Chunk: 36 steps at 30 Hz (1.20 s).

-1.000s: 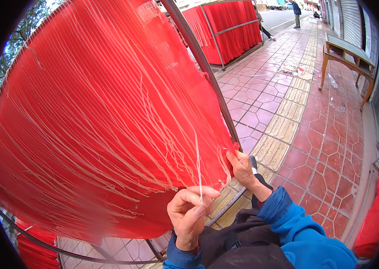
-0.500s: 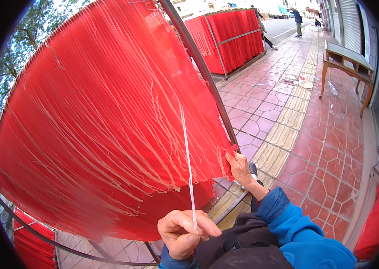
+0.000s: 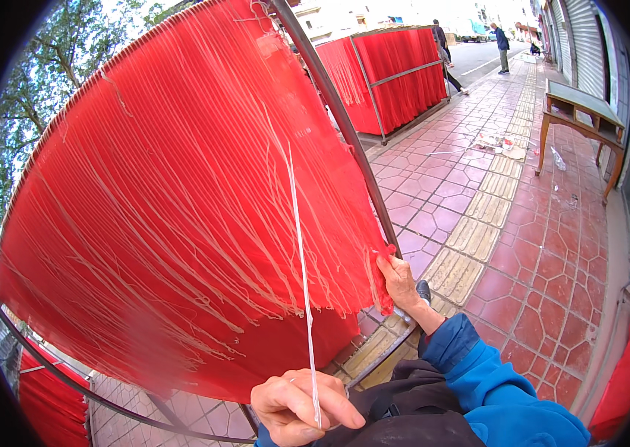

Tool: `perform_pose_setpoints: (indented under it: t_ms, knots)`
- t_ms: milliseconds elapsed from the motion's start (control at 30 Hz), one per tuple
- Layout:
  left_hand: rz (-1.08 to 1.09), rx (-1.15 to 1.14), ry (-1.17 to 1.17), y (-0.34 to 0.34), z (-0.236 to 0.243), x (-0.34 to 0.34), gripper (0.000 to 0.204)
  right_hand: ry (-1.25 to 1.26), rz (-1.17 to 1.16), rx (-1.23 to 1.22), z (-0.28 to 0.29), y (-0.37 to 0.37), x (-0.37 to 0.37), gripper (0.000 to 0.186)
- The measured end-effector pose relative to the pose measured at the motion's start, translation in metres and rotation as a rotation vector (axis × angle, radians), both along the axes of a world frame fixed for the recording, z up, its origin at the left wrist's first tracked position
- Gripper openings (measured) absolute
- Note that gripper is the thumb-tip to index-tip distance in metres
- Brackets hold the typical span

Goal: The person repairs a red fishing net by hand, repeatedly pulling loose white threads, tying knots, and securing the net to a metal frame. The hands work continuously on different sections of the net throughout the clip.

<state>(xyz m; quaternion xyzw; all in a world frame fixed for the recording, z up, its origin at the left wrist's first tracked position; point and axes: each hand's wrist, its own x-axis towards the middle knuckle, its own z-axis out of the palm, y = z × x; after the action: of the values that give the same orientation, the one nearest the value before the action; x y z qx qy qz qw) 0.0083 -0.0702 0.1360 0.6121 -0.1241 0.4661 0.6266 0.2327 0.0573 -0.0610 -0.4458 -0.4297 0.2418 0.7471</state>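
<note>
A wide sheet of red cloth [image 3: 181, 171] hangs from a curved metal frame in front of me, with many pale threads running down its face. My left hand [image 3: 300, 408] is low in the middle, its thumb and index finger pinching a white cord [image 3: 301, 257]. The cord runs straight and taut up to the threads on the cloth. At the cloth's lower right corner, my right hand [image 3: 402, 287] grips the bunched red edge, beside the dark frame post [image 3: 352, 141].
Another rack of red cloth [image 3: 404, 74] stands at the far side of the tiled pavement [image 3: 509, 290]. A wooden table [image 3: 580, 112] is at the right by the shutters. Litter [image 3: 501, 145] lies on the ground. Two people [image 3: 502, 48] are farther off.
My left hand has moved down and slightly left with the cord still pinched, and more of the cord's length shows. My right hand keeps its grip on the cloth. The view has shifted slightly.
</note>
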Motion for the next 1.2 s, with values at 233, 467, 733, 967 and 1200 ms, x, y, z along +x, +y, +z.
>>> perform_pose_setpoints:
  t_ms: [233,467,733,967,1200]
  knots:
    - [-0.015,0.033,-0.009,-0.011,0.007,0.005,0.018,0.01,0.013,-0.027,-0.007,0.011,0.002,0.026]
    - [-0.109,0.08,0.065,-0.018,-0.004,0.005,0.015,-0.097,-0.014,0.01,-0.014,0.016,0.007,0.026]
    - [-0.187,-0.32,0.232,-0.002,-0.057,0.005,0.011,0.034,0.057,-0.039,-0.008,0.01,0.004,0.026]
    - [0.014,-0.6,0.282,0.037,-0.118,0.017,0.002,-0.018,0.063,-0.057,0.007,-0.006,0.007,0.025]
    - [0.126,-0.706,0.35,0.067,-0.156,0.032,0.011,-0.034,0.048,-0.057,0.012,-0.013,0.003,0.021]
